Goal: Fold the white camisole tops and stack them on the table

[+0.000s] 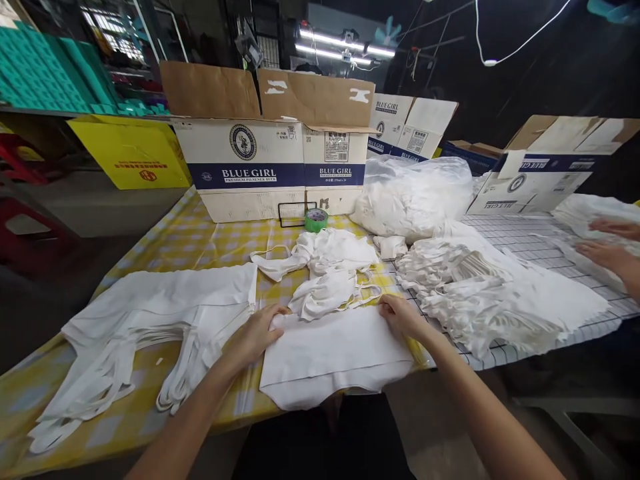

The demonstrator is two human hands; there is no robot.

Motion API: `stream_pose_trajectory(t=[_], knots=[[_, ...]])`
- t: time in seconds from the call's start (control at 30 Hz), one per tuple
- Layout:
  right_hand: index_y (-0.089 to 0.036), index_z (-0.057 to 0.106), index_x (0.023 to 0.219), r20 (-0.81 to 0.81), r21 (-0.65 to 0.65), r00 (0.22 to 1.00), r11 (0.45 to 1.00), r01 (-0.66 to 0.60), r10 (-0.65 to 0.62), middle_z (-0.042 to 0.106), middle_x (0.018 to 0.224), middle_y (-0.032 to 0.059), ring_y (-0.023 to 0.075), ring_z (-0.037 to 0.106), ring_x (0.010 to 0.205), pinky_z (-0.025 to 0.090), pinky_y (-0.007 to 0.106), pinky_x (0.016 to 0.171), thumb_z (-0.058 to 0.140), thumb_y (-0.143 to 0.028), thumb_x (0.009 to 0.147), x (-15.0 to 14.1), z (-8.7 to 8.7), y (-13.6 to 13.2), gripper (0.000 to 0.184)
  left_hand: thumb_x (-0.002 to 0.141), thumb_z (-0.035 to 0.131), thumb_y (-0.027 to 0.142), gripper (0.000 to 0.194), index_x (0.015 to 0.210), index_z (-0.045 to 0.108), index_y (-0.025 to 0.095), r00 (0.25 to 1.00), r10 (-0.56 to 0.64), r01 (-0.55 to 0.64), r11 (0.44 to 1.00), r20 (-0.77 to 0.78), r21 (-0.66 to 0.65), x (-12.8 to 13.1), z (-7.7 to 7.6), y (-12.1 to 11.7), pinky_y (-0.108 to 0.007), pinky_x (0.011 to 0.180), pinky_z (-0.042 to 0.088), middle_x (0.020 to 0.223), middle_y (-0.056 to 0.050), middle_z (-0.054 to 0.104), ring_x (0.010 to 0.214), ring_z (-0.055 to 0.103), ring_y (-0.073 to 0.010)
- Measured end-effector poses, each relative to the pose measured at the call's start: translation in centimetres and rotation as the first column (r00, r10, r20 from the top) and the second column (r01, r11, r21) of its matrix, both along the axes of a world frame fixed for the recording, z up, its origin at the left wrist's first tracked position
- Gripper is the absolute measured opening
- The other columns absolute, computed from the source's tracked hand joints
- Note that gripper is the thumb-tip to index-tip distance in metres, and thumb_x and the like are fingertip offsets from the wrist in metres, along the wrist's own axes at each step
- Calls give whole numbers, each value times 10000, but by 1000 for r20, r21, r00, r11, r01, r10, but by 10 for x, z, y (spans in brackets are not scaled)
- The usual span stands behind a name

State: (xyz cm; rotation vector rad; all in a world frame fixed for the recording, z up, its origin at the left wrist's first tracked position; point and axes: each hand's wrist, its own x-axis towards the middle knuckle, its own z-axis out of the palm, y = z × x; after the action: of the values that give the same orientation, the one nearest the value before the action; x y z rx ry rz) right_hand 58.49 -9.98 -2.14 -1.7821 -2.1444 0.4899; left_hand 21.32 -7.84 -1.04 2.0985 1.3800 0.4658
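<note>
A white garment (335,353) lies flat at the table's front edge, its lower part hanging slightly over. My left hand (261,330) pinches its upper left corner, and my right hand (401,313) grips the upper right corner with bent fingers. Just beyond it sits a loose heap of white strappy garments (340,257), some touching its top edge. To the left of my left hand, a neat stack of white strapped tops (165,300) is spread with the straps towards me. On the right rises a thick pile of white cloth pieces (480,287).
A beer carton (270,177) stands open at the back, with a green tape roll (316,220) before it. Beside it is a clear bag (415,193) of white items. Another person's hands (607,257) touch white cloth at far right. A yellow bag (133,153) is left.
</note>
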Motion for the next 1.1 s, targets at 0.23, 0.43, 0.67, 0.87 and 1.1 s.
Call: stream_pose_trajectory(t=[0.23,0.43,0.67,0.87,1.1], knots=[[-218,459,1234,64,242,993,967,86,-104,519,1160,97,233,484,1075,391,371,903,415,-179,849,-5,-18,-12,389,743,500,215,537,1274,423,216,994,79,-65,982,-73,176,1,-12,-3,-387,941,406,1246,-73,485,1112,494,-242],[-291,248,1405,281,269,954,963,23,-102,313,1444,49,263,285,1301,282,447,1003,356,-325,918,-20,-29,-52,501,870,414,326,524,1379,307,258,952,-34,164,896,-305,412,18,-31,-40,-468,1074,232,1443,-65,318,1336,248,-269],[-327,252,1394,271,177,959,984,33,-81,322,1445,26,243,232,1336,197,473,1041,336,-377,922,7,-35,-66,482,879,410,385,491,1347,381,237,896,-136,297,891,-422,342,22,-34,-50,-519,1071,222,1450,-73,319,1337,257,-284],[-188,438,1156,-489,344,708,633,694,-510,503,1122,119,219,482,1035,377,365,896,430,-344,880,-15,-45,-129,317,895,390,247,455,1348,366,211,883,-376,458,819,-280,345,95,-17,-48,-420,1092,265,1446,-53,330,1336,275,-207],[-203,462,1158,-785,-318,256,722,615,-564,544,1157,80,223,494,1087,381,341,930,610,-398,763,-81,-121,-177,465,863,476,294,539,1375,308,263,828,-513,560,773,-228,297,171,-23,-46,-457,1094,234,1474,-23,264,1358,210,-237]])
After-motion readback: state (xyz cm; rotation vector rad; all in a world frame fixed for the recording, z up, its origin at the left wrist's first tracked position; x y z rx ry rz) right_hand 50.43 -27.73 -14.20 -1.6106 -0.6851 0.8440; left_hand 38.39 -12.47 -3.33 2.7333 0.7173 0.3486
